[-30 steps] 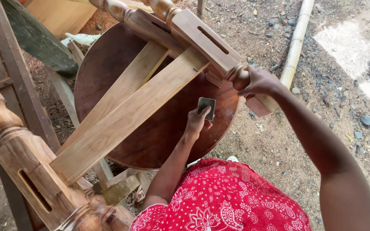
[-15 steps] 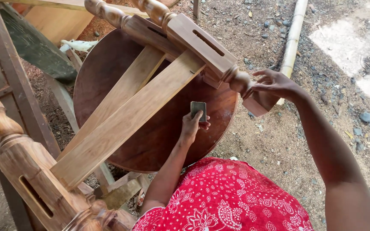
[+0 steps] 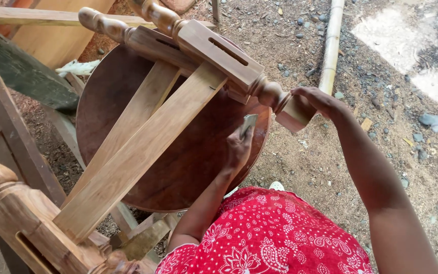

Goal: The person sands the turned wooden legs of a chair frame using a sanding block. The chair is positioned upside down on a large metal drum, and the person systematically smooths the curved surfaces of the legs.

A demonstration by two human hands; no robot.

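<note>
A wooden furniture frame lies across a dark round tabletop (image 3: 117, 96). Two flat rails (image 3: 143, 147) join turned legs with slotted square blocks. My right hand (image 3: 314, 99) rests on the square foot end of the upper turned leg (image 3: 229, 56), fingers curled over it. My left hand (image 3: 239, 144) holds a small grey piece of sandpaper (image 3: 249, 122) edge-up, just below the leg's rounded turning. A second turned leg (image 3: 21, 213) sits at lower left.
Gravel and dirt ground spreads to the right, with a pale bamboo pole (image 3: 330, 45) lying on it. Wooden boards and a dark plank (image 3: 26, 76) stand at the upper left. My red patterned garment (image 3: 264, 233) fills the bottom.
My left hand has raised the sandpaper toward the turned leg and tilted it edge-on. My right hand has shifted from the rounded turning onto the square foot end. The view has drifted right.
</note>
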